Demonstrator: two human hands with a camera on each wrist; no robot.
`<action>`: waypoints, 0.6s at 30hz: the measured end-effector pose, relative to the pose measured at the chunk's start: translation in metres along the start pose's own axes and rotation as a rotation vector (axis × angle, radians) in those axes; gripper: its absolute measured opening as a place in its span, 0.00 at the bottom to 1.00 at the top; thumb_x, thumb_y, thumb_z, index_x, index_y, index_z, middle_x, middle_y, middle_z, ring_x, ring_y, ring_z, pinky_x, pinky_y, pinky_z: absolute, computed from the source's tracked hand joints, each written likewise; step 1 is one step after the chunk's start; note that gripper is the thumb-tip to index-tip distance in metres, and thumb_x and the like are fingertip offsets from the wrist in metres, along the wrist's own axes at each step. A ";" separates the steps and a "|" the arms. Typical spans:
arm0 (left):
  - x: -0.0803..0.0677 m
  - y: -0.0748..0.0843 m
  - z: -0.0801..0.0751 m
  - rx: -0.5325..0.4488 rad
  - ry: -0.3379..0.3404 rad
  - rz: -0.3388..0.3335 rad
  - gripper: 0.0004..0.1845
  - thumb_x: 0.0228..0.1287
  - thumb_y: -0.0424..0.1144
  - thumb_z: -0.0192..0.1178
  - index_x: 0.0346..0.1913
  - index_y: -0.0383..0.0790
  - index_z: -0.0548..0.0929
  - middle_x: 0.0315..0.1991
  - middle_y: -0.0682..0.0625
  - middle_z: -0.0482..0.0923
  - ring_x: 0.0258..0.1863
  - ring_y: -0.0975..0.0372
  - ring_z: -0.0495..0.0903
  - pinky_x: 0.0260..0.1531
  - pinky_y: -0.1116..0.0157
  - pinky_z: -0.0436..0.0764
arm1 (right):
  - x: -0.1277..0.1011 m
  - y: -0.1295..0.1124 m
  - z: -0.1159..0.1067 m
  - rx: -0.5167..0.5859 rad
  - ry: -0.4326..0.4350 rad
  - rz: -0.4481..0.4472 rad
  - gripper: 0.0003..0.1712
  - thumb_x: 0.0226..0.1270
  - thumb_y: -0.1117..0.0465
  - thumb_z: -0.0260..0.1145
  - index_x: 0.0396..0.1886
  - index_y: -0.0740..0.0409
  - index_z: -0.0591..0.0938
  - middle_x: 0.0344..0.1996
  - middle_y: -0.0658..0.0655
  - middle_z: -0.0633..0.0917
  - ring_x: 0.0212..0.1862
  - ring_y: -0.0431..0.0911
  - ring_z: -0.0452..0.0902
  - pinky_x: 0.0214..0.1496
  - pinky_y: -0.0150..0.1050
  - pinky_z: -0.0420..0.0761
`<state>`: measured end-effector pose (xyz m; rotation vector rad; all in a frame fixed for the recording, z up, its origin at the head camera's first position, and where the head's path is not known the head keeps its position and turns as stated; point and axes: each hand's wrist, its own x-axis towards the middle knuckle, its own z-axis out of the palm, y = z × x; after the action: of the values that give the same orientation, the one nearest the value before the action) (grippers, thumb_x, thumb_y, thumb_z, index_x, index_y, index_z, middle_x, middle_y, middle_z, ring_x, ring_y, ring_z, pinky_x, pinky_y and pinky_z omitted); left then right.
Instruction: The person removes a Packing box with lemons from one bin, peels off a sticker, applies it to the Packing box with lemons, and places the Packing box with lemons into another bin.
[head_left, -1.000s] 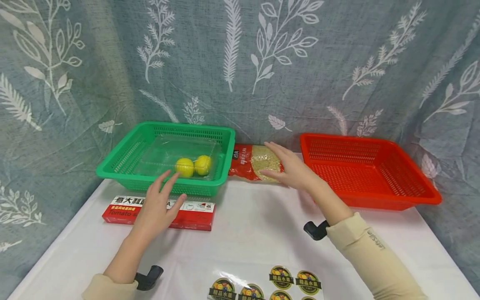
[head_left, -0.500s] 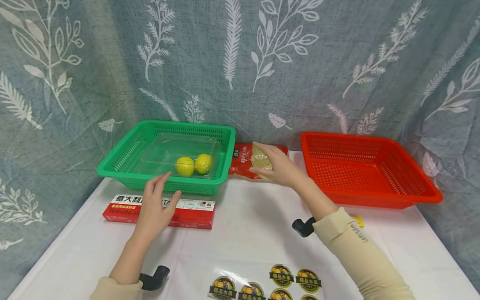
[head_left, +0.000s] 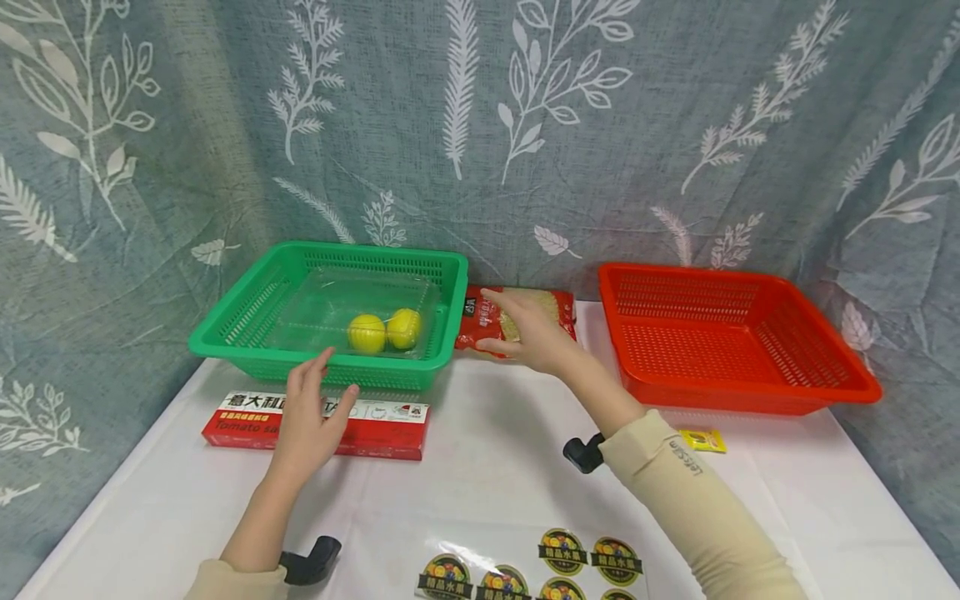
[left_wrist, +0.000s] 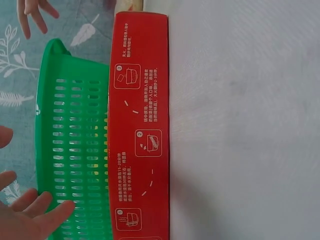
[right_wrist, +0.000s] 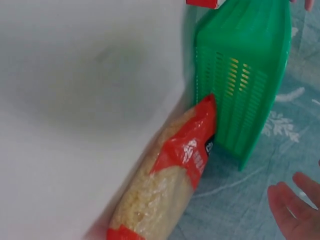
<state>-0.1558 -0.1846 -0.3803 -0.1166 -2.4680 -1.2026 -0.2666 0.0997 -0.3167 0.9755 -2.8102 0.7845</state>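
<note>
L fingers (head_left: 312, 373) wide nr green basket (head_left: 390, 372); R fingers (head_left: 510, 305) wide nr bag (right_wrist: 165, 175); bag/red basket (head_left: 697, 393) gap slim.

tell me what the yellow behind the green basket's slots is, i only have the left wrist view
Observer: The head view shows two round yellow things inside the green basket.
Operator: ok and the red box, i just see the printed steps
Observer: From above, a white band with lettering runs along it.
Operator: any other basket around
Observer: Yes, a red basket stands at the right side in the head view.
</note>
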 end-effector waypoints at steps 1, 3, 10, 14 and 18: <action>0.000 0.000 0.000 -0.012 0.010 -0.011 0.30 0.65 0.35 0.53 0.67 0.32 0.56 0.59 0.33 0.55 0.57 0.44 0.61 0.48 0.44 0.71 | 0.001 -0.001 0.001 0.004 -0.001 0.002 0.42 0.57 0.49 0.66 0.67 0.59 0.61 0.63 0.60 0.67 0.65 0.55 0.58 0.64 0.52 0.61; 0.000 0.000 0.000 -0.038 0.030 -0.036 0.30 0.65 0.34 0.52 0.67 0.32 0.56 0.57 0.33 0.55 0.57 0.44 0.62 0.47 0.43 0.71 | 0.003 -0.002 0.004 0.002 -0.007 0.006 0.42 0.57 0.48 0.66 0.68 0.57 0.61 0.63 0.60 0.67 0.64 0.55 0.59 0.63 0.52 0.62; 0.001 -0.003 0.001 -0.127 0.045 -0.119 0.29 0.66 0.33 0.50 0.66 0.30 0.51 0.56 0.33 0.55 0.59 0.42 0.62 0.50 0.46 0.70 | 0.011 -0.004 0.010 -0.012 -0.040 0.045 0.42 0.57 0.46 0.65 0.68 0.53 0.61 0.62 0.59 0.68 0.64 0.54 0.59 0.60 0.53 0.66; 0.004 -0.005 0.002 -0.182 0.041 -0.167 0.27 0.69 0.35 0.46 0.65 0.28 0.50 0.57 0.33 0.55 0.59 0.41 0.62 0.56 0.49 0.66 | 0.015 -0.003 0.012 -0.031 -0.014 0.018 0.40 0.57 0.47 0.66 0.67 0.54 0.63 0.60 0.59 0.70 0.61 0.53 0.62 0.59 0.51 0.68; 0.007 -0.005 0.002 -0.233 0.020 -0.263 0.27 0.71 0.41 0.41 0.65 0.29 0.49 0.59 0.35 0.57 0.60 0.45 0.63 0.53 0.58 0.70 | 0.017 -0.005 0.015 0.003 -0.023 0.037 0.40 0.57 0.47 0.66 0.67 0.52 0.64 0.60 0.58 0.70 0.61 0.52 0.63 0.57 0.51 0.70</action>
<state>-0.1641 -0.1865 -0.3822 0.1609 -2.3714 -1.5906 -0.2759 0.0797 -0.3234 0.9413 -2.8556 0.7874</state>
